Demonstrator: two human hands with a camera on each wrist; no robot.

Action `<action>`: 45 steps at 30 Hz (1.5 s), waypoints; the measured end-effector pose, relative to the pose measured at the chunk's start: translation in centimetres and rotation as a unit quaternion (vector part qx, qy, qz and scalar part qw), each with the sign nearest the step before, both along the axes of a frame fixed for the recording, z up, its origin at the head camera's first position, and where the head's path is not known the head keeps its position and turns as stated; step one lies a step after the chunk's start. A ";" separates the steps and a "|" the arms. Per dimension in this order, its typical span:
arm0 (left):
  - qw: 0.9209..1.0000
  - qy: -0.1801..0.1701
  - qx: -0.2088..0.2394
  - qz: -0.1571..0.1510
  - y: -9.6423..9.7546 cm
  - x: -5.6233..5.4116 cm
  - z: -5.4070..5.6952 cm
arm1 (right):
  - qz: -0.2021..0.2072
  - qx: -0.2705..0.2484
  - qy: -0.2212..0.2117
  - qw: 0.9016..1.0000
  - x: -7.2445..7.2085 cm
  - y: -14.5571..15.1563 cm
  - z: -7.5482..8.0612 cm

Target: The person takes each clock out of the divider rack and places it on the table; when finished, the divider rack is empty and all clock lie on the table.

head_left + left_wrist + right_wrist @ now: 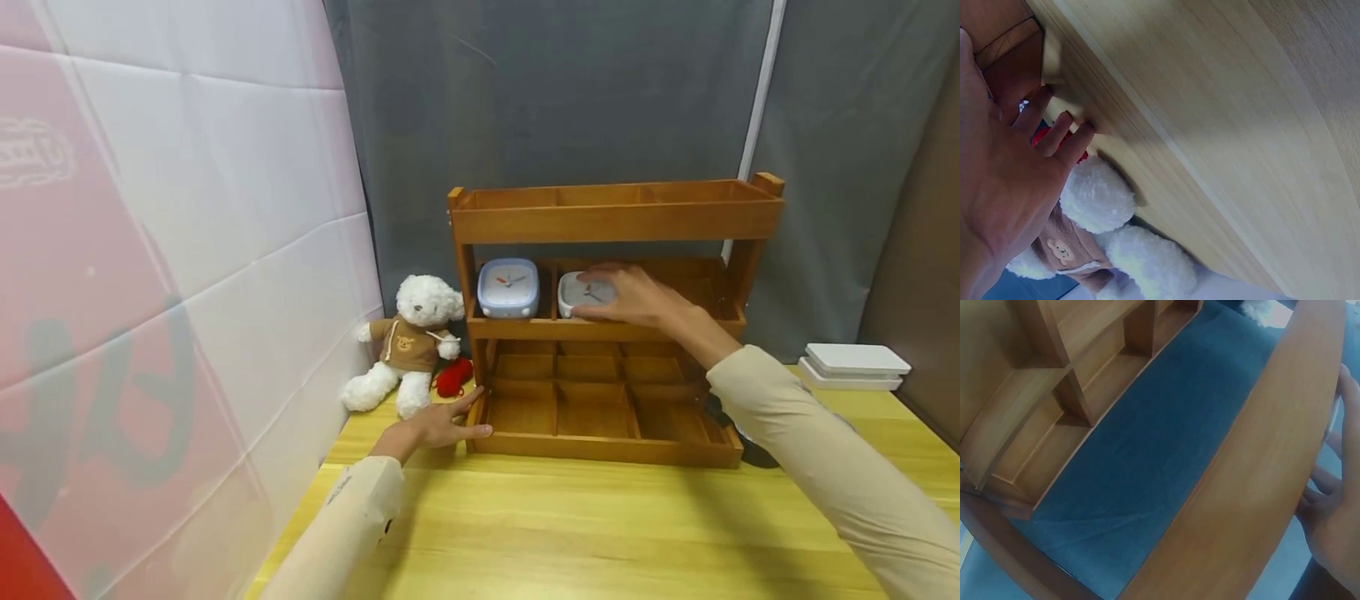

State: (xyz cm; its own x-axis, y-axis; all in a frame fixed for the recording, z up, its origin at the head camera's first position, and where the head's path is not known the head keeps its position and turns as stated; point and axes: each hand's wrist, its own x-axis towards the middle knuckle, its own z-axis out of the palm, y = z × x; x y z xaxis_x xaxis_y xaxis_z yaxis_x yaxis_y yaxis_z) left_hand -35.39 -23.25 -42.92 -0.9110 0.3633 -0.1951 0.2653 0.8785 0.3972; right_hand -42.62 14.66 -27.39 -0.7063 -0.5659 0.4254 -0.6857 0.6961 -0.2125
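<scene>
A brown wooden rack [618, 225] with three tiers stands on the table. On its middle tier, my right hand [633, 296] holds a small white alarm clock [572, 292] between thumb and fingers, covering its right side. Left of that clock, beyond a divider, sits a light-blue alarm clock [508, 289], upright with its face outward. My left hand [435, 423] touches the rack's lower left end, fingers spread and fairly straight, thumb at the front corner. In the right wrist view a broad wooden board [1241, 462] hides most of what the hand [1342, 512] holds.
A white teddy bear [425, 300] in a brown hoodie sits left of the rack, beside a red bundle [453, 378]. Stacked white boxes [855, 367] lie at the back right. A dark object [757, 454] shows by the rack's right end, partly behind my sleeve.
</scene>
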 end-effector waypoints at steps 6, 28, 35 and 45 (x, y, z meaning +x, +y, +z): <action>1.000 -0.005 0.002 0.002 0.1 -0.2 0.2 | 0.009 -0.012 0.023 1.000 0.1 0.2 0.9; 1.000 -0.006 0.020 0.000 0.1 -0.9 -0.2 | 0.030 -0.109 0.128 0.985 3.9 2.4 1.7; 1.000 -0.010 0.019 0.002 -0.2 -1.1 -0.4 | 0.037 -0.097 0.139 0.985 5.9 3.8 1.3; 1.000 -0.012 0.027 -0.001 -0.1 -1.2 -0.2 | 0.006 -0.079 0.141 0.987 9.0 8.3 -0.6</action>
State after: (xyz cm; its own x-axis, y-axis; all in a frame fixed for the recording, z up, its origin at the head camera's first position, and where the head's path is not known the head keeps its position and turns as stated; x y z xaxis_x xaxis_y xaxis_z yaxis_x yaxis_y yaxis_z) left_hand -36.62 -23.40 -43.13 -0.9057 0.3758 -0.1962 0.2573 0.8551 0.4501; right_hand -33.63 22.96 -28.03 -0.5400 -0.4854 0.6876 -0.7417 0.6607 -0.1161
